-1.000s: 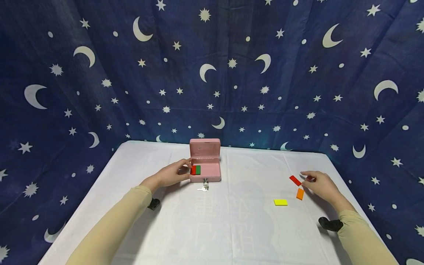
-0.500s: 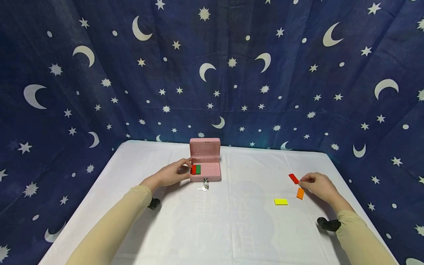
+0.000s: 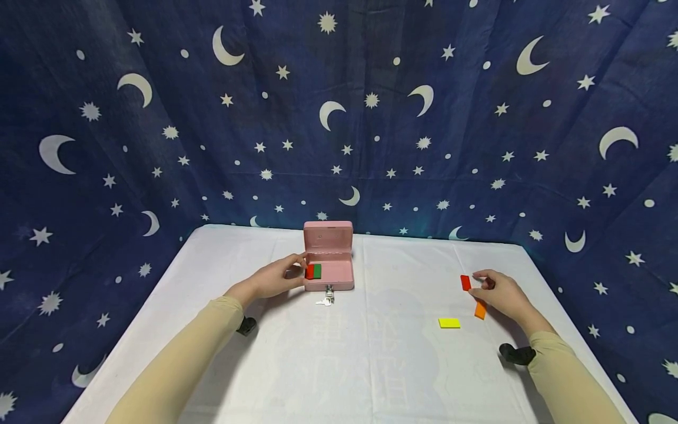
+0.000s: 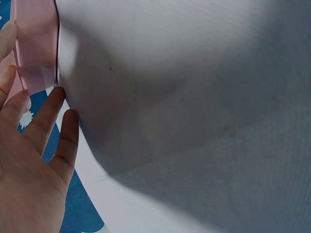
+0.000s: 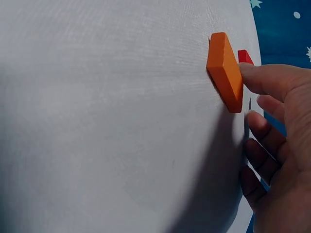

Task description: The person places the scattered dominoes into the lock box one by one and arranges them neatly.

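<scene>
A pink metal cash box (image 3: 337, 272) stands with its lid up on the white table. Inside, at its left end, lie a red block (image 3: 309, 271) and a green block (image 3: 317, 271), side by side. My left hand (image 3: 272, 277) touches the box's left side, thumb toward the front corner and fingers toward the back. At the right, a flat red block (image 3: 465, 282) lies by the thumb of my right hand (image 3: 503, 292), whose index finger is held apart from the thumb. Partly under that hand's outline is an orange block (image 5: 226, 70); a yellow block (image 3: 449, 323) lies further left.
Keys (image 3: 325, 302) hang from the lock at the box's front. A white cloth covers the table (image 3: 339, 365). A dark blue curtain (image 3: 392, 147) with moons and stars rises behind it. A black wrist camera (image 3: 516, 354) sits on the right forearm.
My right hand has shifted slightly left, and its thumb and index finger have parted. The red block by it has turned and moved a little left. My left hand and the box stay still.
</scene>
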The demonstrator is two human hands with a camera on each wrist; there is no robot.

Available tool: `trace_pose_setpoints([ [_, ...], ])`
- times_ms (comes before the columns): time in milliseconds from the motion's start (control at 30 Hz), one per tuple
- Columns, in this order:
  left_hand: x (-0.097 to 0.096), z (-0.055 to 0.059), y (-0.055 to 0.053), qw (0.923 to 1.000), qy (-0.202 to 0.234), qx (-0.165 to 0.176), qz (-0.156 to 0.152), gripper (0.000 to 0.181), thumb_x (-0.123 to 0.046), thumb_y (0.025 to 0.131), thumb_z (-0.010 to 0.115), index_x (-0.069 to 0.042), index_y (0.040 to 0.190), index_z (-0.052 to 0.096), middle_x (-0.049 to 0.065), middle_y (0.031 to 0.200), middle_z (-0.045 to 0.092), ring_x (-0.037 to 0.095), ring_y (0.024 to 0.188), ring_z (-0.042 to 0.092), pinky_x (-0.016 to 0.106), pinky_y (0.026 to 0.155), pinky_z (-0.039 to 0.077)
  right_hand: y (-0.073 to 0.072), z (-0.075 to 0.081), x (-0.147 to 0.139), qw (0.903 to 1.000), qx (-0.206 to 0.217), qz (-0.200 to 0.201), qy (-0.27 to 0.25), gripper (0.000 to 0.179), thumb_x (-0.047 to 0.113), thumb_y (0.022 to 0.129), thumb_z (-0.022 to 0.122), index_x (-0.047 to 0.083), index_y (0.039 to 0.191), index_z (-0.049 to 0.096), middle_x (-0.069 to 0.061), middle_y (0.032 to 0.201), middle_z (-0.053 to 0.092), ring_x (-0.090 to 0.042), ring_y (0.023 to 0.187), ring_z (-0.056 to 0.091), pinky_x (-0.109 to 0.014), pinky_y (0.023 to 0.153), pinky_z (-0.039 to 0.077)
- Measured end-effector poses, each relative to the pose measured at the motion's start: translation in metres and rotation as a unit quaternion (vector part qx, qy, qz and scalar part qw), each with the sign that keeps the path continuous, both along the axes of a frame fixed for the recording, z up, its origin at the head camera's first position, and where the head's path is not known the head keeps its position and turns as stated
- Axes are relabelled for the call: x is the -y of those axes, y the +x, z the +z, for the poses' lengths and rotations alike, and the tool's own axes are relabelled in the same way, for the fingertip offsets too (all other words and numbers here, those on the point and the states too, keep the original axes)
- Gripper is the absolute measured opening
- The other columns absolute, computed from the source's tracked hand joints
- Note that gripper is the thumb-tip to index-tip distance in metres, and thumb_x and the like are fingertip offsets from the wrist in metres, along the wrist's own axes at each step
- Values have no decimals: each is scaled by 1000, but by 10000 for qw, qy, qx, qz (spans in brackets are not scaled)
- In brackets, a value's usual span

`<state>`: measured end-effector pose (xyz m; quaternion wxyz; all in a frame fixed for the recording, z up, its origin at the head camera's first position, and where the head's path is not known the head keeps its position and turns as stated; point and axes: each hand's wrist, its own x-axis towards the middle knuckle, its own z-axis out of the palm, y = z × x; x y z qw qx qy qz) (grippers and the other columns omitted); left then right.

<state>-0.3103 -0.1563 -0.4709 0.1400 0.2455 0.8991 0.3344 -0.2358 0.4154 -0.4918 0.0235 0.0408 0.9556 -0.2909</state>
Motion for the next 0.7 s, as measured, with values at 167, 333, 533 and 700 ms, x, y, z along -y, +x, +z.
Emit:
trace_pose_setpoints([
  [167, -1, 1, 1, 10000, -49, 17, 60, 34, -42, 96, 69, -22, 120, 54, -1, 159, 40, 23, 136, 51, 52, 112, 38, -5, -2, 1, 9999, 57, 95, 25, 64, 34, 90, 77, 1, 140, 55, -10, 97, 54, -27, 91, 50, -32, 71, 47],
  [333, -2, 1, 1, 9999, -80, 18, 108, 34, -42, 96, 70, -24, 120, 54, 0, 153, 48, 22, 134, 53, 51, 111, 39, -6, 0, 1, 9996, 160, 200, 73, 64, 36, 91, 75, 1, 140, 55, -12, 101, 55, -31, 95, 50, -36, 76, 45],
  [533, -1, 1, 0, 9999, -91, -13, 77, 34, -40, 96, 70, -24, 121, 54, 0, 157, 44, 23, 134, 52, 51, 111, 38, -5, 0, 1, 9997, 169, 168, 32, 62, 37, 91, 76, 0, 136, 58, -13, 102, 56, -31, 95, 50, -35, 75, 45],
  [700, -1, 0, 0, 9999, -103, -11, 80, 34, -41, 96, 70, -24, 121, 54, 0, 157, 43, 23, 135, 52, 51, 112, 38, -6, -1, 0, 9996, 158, 212, 9, 64, 38, 90, 76, 0, 138, 56, -12, 100, 54, -31, 96, 49, -36, 77, 43],
])
